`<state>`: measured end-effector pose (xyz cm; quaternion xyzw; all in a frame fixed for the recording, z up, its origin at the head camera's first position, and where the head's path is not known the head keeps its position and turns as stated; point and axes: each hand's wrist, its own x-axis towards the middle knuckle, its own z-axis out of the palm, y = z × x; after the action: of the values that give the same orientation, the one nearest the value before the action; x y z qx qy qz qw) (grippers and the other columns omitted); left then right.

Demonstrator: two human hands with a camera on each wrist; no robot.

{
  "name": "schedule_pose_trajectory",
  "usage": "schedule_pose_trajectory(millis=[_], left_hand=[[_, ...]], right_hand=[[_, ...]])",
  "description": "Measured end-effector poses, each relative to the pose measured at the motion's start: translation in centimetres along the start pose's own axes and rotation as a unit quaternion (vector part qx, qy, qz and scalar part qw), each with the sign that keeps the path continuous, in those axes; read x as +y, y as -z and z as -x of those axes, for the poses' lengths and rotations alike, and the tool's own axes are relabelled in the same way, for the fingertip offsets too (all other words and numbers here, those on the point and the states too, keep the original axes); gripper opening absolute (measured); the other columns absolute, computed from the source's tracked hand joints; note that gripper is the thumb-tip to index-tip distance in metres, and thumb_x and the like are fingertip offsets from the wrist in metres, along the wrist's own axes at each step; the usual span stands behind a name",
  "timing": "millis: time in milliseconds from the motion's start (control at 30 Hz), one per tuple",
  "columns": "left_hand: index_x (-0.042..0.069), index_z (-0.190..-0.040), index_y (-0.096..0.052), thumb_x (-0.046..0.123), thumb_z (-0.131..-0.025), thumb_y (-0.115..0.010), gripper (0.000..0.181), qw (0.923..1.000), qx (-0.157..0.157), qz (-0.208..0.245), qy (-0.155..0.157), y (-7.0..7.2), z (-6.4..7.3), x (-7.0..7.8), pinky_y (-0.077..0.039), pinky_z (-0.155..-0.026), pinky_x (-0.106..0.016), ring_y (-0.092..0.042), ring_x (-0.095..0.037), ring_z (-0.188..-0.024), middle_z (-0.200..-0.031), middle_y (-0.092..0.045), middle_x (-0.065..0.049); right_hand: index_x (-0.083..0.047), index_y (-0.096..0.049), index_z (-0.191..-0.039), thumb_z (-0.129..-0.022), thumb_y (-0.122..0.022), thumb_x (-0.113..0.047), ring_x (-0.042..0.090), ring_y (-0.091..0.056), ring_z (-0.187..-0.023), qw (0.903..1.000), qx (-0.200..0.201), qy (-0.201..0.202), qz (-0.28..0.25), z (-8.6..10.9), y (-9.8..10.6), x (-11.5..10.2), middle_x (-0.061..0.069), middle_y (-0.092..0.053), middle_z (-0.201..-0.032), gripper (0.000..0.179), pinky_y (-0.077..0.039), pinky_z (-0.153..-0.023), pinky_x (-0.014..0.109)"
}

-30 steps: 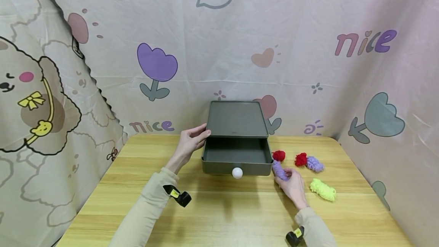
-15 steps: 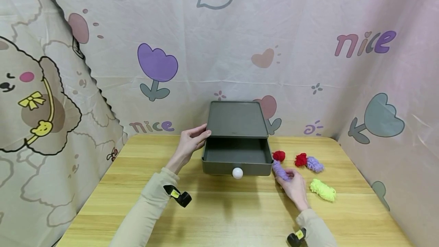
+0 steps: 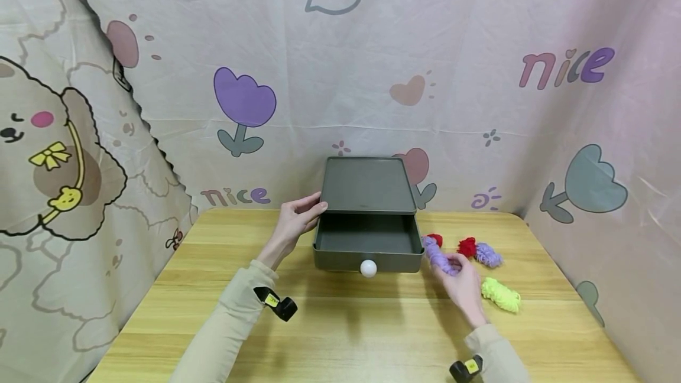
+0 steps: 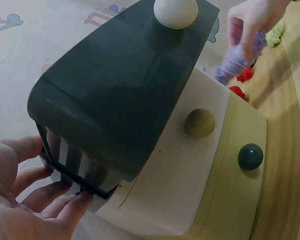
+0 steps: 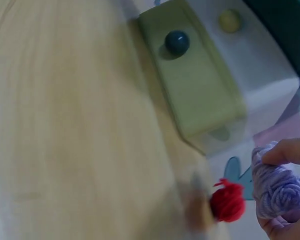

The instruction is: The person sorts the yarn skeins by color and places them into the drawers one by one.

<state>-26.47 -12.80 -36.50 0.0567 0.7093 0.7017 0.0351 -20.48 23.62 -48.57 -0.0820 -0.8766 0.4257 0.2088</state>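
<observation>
My right hand [image 3: 464, 285] pinches a skein of light purple yarn [image 3: 439, 257] just right of the storage unit, and in the right wrist view thumb and fingers grip that skein [image 5: 280, 185] above the table. My left hand [image 3: 291, 226] rests against the unit's left side, fingertips touching the dark edge in the left wrist view. The dark grey-green top drawer [image 3: 340, 260] is pulled out, with a white round knob [image 3: 368, 268] on its front. Below it are a white drawer [image 4: 175, 165] with a yellowish knob and a yellow drawer [image 4: 240, 185] with a dark knob.
A red yarn ball [image 3: 436, 239] lies behind the held skein, partly hidden. To the right on the wooden table [image 3: 330, 336] are another red ball [image 3: 467, 247], a purple skein [image 3: 488, 255] and a yellow-green skein [image 3: 501, 295]. A printed cloth [image 3: 340, 75] hangs behind.
My right hand has lifted the purple skein slightly and shifted a little to the right, so the skein now covers more of the red ball. The left hand stays in place.
</observation>
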Motion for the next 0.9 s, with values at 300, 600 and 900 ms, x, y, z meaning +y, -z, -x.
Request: schedule_pose_trajectory(millis=[300,600,900], left_hand=[[0.011,-0.147,-0.053,0.019,-0.098,-0.066,0.051,1.0000,-0.003,0.002,-0.002,0.0,0.1,0.1,-0.049,-0.110,-0.044,-0.058,-0.018,-0.128,-0.154,-0.050,-0.011],[0.011,-0.147,-0.053,0.019,-0.098,-0.067,0.051,1.0000,-0.004,0.007,-0.002,0.0,0.0,0.0,-0.048,-0.111,-0.045,-0.058,-0.019,-0.129,-0.154,-0.050,-0.011],[0.012,-0.147,-0.053,0.020,-0.098,-0.066,0.051,1.0000,-0.002,0.001,-0.001,0.0,0.0,0.0,-0.052,-0.107,-0.038,-0.060,-0.013,-0.123,-0.154,-0.050,-0.010]], right_hand=[[0.001,-0.072,-0.109,-0.079,-0.083,-0.013,-0.009,-0.054,-0.081,0.9975,0.048,0.032,-0.041,-0.2,2.1,-3.3,0.023,-0.075,-0.101,0.035,-0.040,-0.072,-0.001],[-0.001,-0.071,-0.114,-0.082,-0.082,-0.016,-0.012,-0.054,-0.078,0.9955,0.047,0.038,-0.073,-0.6,4.3,-6.4,0.023,-0.074,-0.106,0.037,-0.046,-0.068,0.004],[-0.003,-0.071,-0.114,-0.085,-0.081,-0.018,-0.007,-0.058,-0.078,0.9929,0.025,0.083,-0.082,-0.9,6.1,-10.0,0.019,-0.074,-0.103,0.034,-0.051,-0.063,0.009]])
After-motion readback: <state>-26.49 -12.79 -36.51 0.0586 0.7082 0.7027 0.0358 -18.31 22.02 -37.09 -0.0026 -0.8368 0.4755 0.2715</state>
